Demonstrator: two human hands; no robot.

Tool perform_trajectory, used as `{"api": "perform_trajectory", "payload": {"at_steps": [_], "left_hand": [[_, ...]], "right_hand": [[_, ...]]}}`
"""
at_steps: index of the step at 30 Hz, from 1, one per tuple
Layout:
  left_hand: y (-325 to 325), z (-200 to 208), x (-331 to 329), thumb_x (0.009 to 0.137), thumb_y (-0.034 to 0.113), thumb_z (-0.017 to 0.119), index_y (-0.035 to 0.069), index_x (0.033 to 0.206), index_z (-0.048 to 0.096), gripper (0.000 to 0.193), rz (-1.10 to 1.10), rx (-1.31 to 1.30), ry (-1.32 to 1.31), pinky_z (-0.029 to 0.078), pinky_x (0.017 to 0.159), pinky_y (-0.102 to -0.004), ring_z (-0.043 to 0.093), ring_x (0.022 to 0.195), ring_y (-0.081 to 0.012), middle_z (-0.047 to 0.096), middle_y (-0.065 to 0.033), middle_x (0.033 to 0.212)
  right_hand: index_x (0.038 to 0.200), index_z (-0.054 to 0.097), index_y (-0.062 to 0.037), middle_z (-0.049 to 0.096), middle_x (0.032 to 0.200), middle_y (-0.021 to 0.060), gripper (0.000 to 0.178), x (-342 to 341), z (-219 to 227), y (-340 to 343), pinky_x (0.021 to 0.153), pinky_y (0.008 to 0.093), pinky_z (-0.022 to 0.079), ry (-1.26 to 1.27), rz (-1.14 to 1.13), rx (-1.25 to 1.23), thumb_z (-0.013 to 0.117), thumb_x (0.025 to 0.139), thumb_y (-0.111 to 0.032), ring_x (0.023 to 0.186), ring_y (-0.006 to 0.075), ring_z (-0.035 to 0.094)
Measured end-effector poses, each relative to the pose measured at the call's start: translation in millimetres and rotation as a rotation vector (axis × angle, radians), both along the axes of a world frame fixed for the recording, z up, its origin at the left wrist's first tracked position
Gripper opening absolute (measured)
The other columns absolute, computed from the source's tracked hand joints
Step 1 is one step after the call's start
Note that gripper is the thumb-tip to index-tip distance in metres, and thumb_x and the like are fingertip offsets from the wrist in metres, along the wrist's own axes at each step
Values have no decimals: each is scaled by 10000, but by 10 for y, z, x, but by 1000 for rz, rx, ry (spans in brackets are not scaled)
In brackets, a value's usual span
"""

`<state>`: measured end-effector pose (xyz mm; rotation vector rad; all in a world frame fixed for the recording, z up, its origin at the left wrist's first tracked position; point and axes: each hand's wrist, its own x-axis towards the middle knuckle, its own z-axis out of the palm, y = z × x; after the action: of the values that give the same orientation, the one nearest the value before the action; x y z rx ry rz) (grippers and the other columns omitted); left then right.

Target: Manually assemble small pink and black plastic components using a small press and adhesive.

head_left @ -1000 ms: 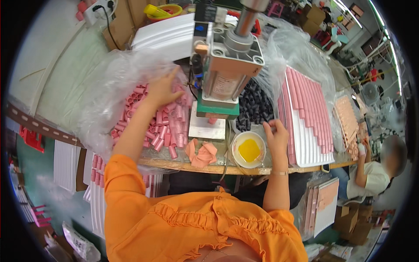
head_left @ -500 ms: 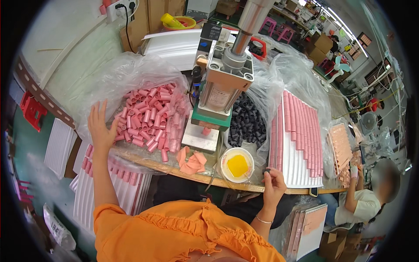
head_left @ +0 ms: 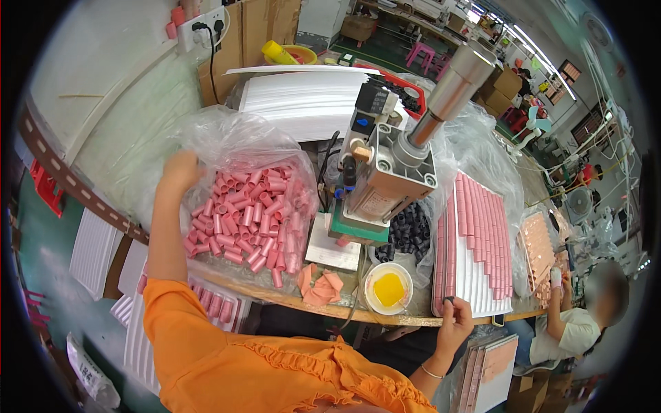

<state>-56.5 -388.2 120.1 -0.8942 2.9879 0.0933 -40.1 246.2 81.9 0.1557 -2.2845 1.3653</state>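
Note:
My left hand (head_left: 182, 171) is closed at the upper left edge of a clear plastic bag (head_left: 231, 134), its fingertips partly hidden. Loose pink tubes (head_left: 241, 220) fill that bag. Over the table's front edge, my right hand (head_left: 456, 327) pinches a small black plastic piece (head_left: 449, 300) between thumb and fingertips. It resembles the black pieces (head_left: 411, 230) heaped behind the press. The pneumatic press (head_left: 382, 186) stands between the two heaps, with a bit of pink under its green block. A white bowl (head_left: 369, 292) with something yellow in it stands in front.
Pink tubes (head_left: 482, 230) lie in rows on a white ribbed tray (head_left: 468, 282) at the right. Peach-coloured scraps (head_left: 321, 288) lie near the front edge. More white trays (head_left: 296, 103) are stacked behind. A co-worker (head_left: 568, 316) sits at the far right.
My left hand has gone from spread fingers beside the tubes to closed at the bag, farther up and right. The view has turned; my right hand still holds the black piece.

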Motion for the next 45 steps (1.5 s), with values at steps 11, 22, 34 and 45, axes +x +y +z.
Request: {"api": "perform_trajectory", "payload": {"at_steps": [11,22,34,45], "left_hand": [[-251,514,-2182,784,-62,580,164,1468,361,753,-252,-421,516,212,1137,-626,219,1462,-340,301,-114,1558],[-688,-110,-2419,896,71,494,180,1205,626,354,-208,-274,416,281,1067,-668,544,1157,-280,608,-91,1139],[-698,-24,-2588,911,96,490,175,1307,540,407,-128,-189,171,328,1043,-604,499,1243,-305,559,-140,1263],[-299,252,-2731,874,405,584,95,1507,317,754,-465,641,384,256,1147,-450,299,1435,-325,322,-215,1537]], "right_hand": [[853,612,20,584,777,46,89,-43,282,-246,579,236,412,60,-39,190,693,818,11,616,95,500],[842,616,9,585,758,56,104,-232,251,-268,568,266,401,18,-84,276,712,805,-1,617,121,501],[843,605,2,606,802,82,126,-259,253,-341,566,278,418,39,-57,326,723,797,0,613,153,530],[849,599,8,567,773,48,102,-243,272,-371,582,247,406,48,-30,344,697,829,-13,634,122,501]]}}
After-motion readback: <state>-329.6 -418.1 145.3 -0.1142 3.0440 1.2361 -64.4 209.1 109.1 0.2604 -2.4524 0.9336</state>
